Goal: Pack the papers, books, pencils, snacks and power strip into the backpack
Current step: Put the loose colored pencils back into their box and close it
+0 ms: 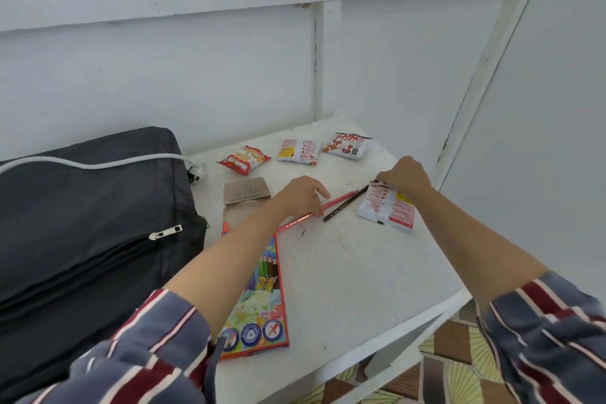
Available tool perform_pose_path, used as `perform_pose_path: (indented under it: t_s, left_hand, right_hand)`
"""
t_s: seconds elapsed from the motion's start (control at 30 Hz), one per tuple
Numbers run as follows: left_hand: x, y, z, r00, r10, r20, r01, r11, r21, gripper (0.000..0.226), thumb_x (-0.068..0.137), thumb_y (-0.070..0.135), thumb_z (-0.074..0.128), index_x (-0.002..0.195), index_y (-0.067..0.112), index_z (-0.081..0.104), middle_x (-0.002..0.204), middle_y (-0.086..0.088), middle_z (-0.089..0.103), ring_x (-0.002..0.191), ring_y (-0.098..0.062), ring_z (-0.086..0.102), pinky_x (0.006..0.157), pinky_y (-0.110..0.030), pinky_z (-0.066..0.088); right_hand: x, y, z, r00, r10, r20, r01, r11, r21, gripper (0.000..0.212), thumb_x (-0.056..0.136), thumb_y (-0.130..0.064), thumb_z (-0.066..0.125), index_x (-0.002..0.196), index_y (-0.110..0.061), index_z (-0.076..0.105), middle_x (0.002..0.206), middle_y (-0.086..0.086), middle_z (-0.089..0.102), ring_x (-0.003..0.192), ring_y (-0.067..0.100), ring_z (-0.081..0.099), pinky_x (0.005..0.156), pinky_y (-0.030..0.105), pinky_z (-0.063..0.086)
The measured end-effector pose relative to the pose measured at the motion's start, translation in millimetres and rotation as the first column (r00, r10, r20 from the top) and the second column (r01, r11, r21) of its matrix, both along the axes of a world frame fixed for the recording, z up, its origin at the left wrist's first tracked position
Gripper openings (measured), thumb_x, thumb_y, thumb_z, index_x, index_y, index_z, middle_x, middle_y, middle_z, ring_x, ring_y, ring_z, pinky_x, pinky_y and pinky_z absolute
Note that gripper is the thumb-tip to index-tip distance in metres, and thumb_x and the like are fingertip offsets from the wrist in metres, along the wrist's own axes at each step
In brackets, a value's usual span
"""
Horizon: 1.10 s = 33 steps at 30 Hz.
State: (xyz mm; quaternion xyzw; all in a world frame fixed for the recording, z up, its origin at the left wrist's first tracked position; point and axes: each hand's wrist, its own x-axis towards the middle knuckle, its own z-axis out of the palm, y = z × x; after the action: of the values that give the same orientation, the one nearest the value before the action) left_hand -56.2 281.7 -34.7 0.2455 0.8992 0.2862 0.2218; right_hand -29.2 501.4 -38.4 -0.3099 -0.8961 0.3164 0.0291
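On the left side of the white table (pixel 344 272) lies a dark backpack (pixel 82 223), its zipper pull (pixel 165 232) showing on the near-right part, and a white cable (pixel 91 162) runs across its far edge to a white plug (pixel 198 170) resting just beside the bag's far right corner. Right of the bag, near the table's front edge, a colourful pencil box (pixel 259 298) lies flat, partly covered by the left forearm in a striped sleeve (pixel 157 338). Farther back sits a small brownish flat object (pixel 246 190) — possibly a notebook or pad, though the view is too soft to tell. Just right of it the left hand (pixel 300 195) reaches down with thumb and fingers closing on a red pencil (pixel 316 210) that lies slanted on the tabletop; a dark pencil (pixel 346 203) lies close beside it, nearly parallel. Along the far edge three snack packets rest in a row: a red one (pixel 244 159), a white-and-red one (pixel 299 151), and another red-and-white one (pixel 347 145), each apart from the next. Farther right, the right hand (pixel 405 175) pinches the far end of a fourth snack packet (pixel 387 208) — white with red print — whose near end rests on the table.
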Motion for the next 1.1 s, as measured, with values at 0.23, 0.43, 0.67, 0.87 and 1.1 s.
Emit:
perform_pose_path:
  t_s: [0.23, 0.43, 0.67, 0.87, 1.1]
  left_hand:
    - [-12.7, 5.0, 2.0, 1.0, 0.004, -0.03, -0.005, 1.0, -0.018, 0.034, 0.081, -0.001, 0.063, 0.114, 0.01, 0.062, 0.093, -0.01, 0.067, 0.076, -0.009, 0.054, 0.061, -0.011, 0.034]
    - [-21.0, 10.0, 3.9, 0.999, 0.01, -0.048, -0.012, 0.999, -0.03, 0.039, 0.086, 0.001, 0.056, 0.121, 0.017, 0.059, 0.097, -0.011, 0.058, 0.07, -0.007, 0.049, 0.061, -0.018, 0.037]
    - [-21.4, 11.1, 13.7, 0.996, 0.04, -0.078, -0.042, 0.999, -0.018, 0.043, 0.092, 0.0, 0.047, 0.132, 0.013, 0.053, 0.13, -0.029, 0.049, 0.104, -0.039, 0.053, 0.061, -0.024, 0.041]
    - [-25.9, -0.1, 19.3, 0.968, 0.226, 0.107, -0.243, 0.951, 0.19, 0.041, 0.091, -0.001, 0.048, 0.127, 0.017, 0.058, 0.144, -0.005, 0.042, 0.102, -0.016, 0.057, 0.082, -0.022, 0.048]
    - [-15.5, -22.9, 30.7, 0.904, 0.288, 0.317, -0.404, 0.82, 0.405, 0.034, 0.095, -0.004, 0.042, 0.124, 0.005, 0.058, 0.112, -0.008, 0.056, 0.078, -0.008, 0.052, 0.053, -0.006, 0.046]
  right_hand:
    - [-14.7, 0.8, -4.3, 0.994, 0.082, 0.066, -0.083, 0.997, 0.012, 0.032, 0.076, -0.03, 0.067, 0.067, -0.013, 0.042, 0.066, 0.001, 0.05, 0.063, 0.018, 0.051, 0.054, 0.026, 0.037]
    - [-28.5, -4.5, -1.8, 0.991, 0.094, 0.093, -0.102, 0.992, 0.079, 0.027, 0.077, -0.019, 0.061, 0.064, -0.012, 0.038, 0.063, -0.001, 0.044, 0.054, 0.013, 0.041, 0.047, 0.022, 0.028]
    - [-39.1, -13.5, 1.1, 0.996, 0.059, -0.071, -0.073, 0.977, -0.2, 0.015, 0.083, -0.02, 0.055, 0.081, -0.006, 0.052, 0.068, 0.006, 0.059, 0.063, 0.022, 0.057, 0.054, 0.026, 0.044]
    - [-41.4, -32.1, 26.3, 0.983, 0.054, -0.175, -0.135, 0.861, -0.49, 0.009, 0.089, -0.01, 0.046, 0.089, -0.002, 0.05, 0.064, 0.013, 0.063, 0.038, 0.016, 0.053, 0.041, 0.019, 0.034]
    - [-30.7, -59.6, 40.7, 0.926, 0.245, -0.286, -0.367, 0.758, -0.54, 0.008, 0.09, -0.006, 0.053, 0.096, -0.01, 0.056, 0.079, 0.008, 0.065, 0.046, 0.009, 0.055, 0.05, 0.02, 0.047]
